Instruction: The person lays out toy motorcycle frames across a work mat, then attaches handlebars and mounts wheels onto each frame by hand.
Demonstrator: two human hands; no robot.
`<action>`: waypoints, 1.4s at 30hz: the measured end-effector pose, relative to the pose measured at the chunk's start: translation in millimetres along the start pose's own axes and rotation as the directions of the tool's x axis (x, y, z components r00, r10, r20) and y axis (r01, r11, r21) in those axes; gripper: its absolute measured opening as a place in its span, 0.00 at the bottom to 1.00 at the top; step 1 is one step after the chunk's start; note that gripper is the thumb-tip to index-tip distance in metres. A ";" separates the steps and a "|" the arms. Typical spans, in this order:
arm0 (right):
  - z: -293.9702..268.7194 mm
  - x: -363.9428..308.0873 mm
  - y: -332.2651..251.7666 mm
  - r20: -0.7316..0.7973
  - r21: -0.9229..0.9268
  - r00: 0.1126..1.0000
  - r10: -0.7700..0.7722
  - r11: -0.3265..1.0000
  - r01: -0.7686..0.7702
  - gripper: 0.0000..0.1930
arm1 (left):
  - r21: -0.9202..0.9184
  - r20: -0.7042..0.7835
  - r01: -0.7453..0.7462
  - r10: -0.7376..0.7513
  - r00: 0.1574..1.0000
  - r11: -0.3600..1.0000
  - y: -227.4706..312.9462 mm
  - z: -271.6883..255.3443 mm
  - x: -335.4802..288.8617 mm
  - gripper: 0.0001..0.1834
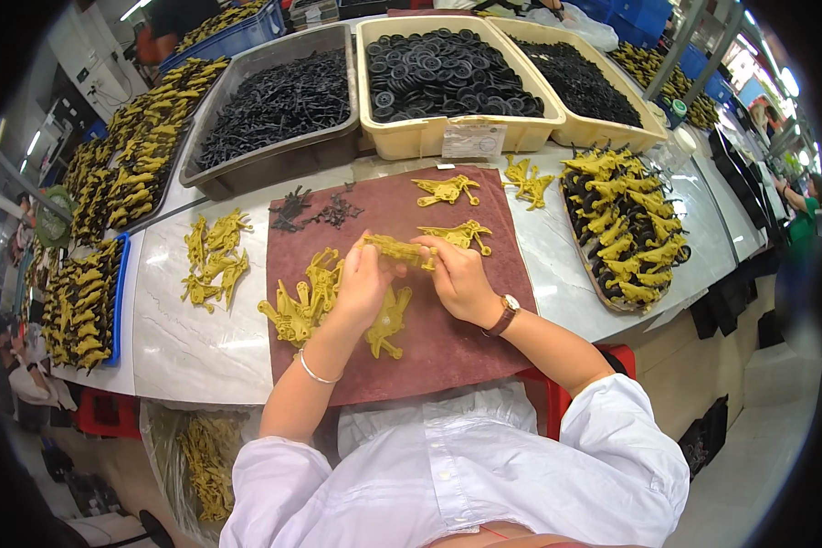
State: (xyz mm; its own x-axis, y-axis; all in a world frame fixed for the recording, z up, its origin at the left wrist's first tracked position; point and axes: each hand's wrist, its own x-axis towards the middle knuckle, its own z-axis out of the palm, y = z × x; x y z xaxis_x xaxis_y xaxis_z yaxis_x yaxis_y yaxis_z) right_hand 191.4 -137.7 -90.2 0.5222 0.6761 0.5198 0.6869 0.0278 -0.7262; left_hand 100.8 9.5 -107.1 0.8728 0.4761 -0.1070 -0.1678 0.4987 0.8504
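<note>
Above the middle of a maroon cloth (466, 347), a yellow plastic toy frame (397, 248), apparently a toy bike's body, is held level between both hands. My left hand (365, 285) pinches its left end, and my right hand (461, 281) grips its right end with fingers closed. Close by my left hand lies a heap of similar yellow frames (300, 306). Another yellow frame (389, 324) rests on the cloth between my wrists. Beyond my right hand are two more frames (447, 190). Small black plastic pieces (338, 212) sit at the cloth's far left.
Along the back stand a grey bin (247, 173) of thin black parts, a cream bin (411, 142) of black toy wheels and another cream bin (644, 137) of small black parts. A tray of frames with wheels (626, 228) is at right. Loose yellow frames (215, 260) lie left.
</note>
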 end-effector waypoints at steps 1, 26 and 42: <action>-0.9 -0.1 -0.9 0.028 -0.015 0.998 0.058 0.998 -0.057 0.13 | -0.024 0.025 0.008 -0.007 1.000 1.000 -1.9 -2.8 1.9 0.13; -17.9 3.1 4.5 0.065 0.129 0.982 0.175 0.975 -0.182 0.17 | 0.214 0.212 -0.141 0.095 0.973 0.967 15.6 15.2 -7.0 0.18; -116.7 -20.1 60.3 -0.296 -0.821 0.941 0.163 0.461 -0.338 0.25 | 0.602 0.460 -0.296 -0.018 0.888 0.742 20.3 28.7 -24.1 0.09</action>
State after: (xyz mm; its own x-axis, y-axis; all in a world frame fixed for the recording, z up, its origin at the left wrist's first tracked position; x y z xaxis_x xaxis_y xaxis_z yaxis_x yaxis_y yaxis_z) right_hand 281.3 -235.5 -92.0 0.7531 0.4225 0.5043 0.5546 -0.8201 -0.1411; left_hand 89.4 -12.7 -72.5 0.9887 0.0803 0.1263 -0.1074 -0.2070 0.9724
